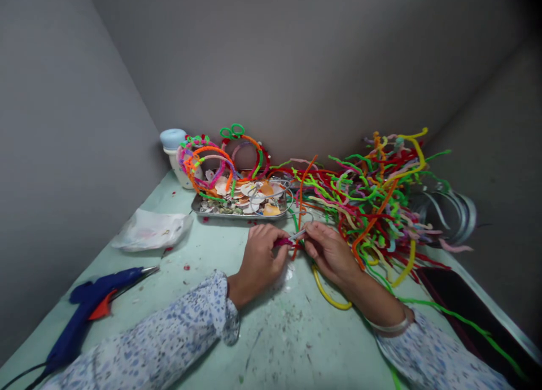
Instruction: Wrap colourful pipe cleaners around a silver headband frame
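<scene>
Tray (237, 215) of bare metal, shallow and rectangular, toward the back of a pale green table (279, 345). Inside it, a heap of seashells (237, 199), mostly white with some orange, and smaller greenish-grey pieces (209, 206) at the left end. Perched over the shells and rising above the rim, several fuzzy hoops (185, 160) in orange, pink, red, green and purple, one topped with two green loops (232, 131). Just behind the tray's left end, a pale bottle (182, 176) with a light blue lid (173, 137), contents hidden. Farther forward on the left, a crumpled whitish plastic bag (150, 232), faint pinkish contents too blurred to name.

At the centre, just in front of the tray, a thin grey strip (297, 235) with magenta fuzz (282, 242) at its left end. Left hand (262, 257) closed in a pinch on the magenta end; right hand (330, 252) pinching the grey part.

To the right, a large tangle of multicoloured pipe cleaners (364, 192), and beside it curved, shiny greyish bands (463, 209), impossible to tell whether part of a container. Nearer on the right, a dark phone-like slab (444, 284); on the left, a blue glue gun (112, 283).
</scene>
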The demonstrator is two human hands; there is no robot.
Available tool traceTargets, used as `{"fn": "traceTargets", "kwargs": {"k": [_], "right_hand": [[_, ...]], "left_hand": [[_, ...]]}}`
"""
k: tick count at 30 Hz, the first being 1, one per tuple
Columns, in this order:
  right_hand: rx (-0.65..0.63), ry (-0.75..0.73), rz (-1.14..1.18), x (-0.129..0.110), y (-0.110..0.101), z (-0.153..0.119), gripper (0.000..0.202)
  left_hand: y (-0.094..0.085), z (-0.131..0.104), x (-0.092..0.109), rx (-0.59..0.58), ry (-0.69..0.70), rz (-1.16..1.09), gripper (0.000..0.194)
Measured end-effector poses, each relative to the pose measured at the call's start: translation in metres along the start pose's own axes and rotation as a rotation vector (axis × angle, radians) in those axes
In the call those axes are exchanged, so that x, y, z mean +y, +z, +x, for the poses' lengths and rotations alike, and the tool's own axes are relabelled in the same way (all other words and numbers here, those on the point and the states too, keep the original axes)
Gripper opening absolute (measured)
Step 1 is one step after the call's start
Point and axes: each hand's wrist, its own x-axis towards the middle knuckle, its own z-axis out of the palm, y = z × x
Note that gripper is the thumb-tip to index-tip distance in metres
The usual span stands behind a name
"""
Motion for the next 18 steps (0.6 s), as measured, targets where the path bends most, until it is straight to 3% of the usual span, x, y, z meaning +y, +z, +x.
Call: {"fn": "traceTargets", "kwargs": {"k": [4, 18], "right_hand": [[0.011, 0.014, 0.005, 0.0002, 0.0002, 0.0001, 0.027], [0.004, 0.033, 0.039, 0.0005, 0.0002, -0.0007, 0.028]], "left_hand": [[0.0006, -0.0005, -0.0007, 0.069, 0.016, 0.034, 0.001], [-0.0003, -0.0022, 0.0029, 0.121, 0.018, 0.011, 0.007]]}}
